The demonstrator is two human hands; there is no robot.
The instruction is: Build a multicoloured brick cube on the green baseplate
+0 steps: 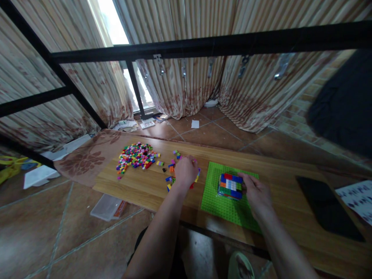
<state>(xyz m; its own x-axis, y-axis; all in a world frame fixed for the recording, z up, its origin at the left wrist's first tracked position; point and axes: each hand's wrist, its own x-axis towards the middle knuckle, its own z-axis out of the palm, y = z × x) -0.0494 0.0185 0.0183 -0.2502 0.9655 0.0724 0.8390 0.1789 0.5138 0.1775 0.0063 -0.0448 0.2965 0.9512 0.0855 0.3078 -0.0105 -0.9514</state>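
A green studded baseplate (212, 193) lies on the wooden table (139, 190). On it stands a low multicoloured brick block (231, 185) with white and light blue bricks in its middle. The fingers of my right hand (255, 192) are at the block's right side; whether they grip it or only touch it, I cannot tell. My left hand (186, 170) is over a small group of loose bricks (171, 169) left of the baseplate, its fingers curled down and their tips hidden. Further left is a large pile of small coloured bricks (136, 155).
A dark flat panel (328, 207) lies at the table's right, beside a printed sheet (357, 199). A clear plastic box (106, 207) is on the floor below the front edge. A black metal frame (186, 50) crosses above the far side, before curtains.
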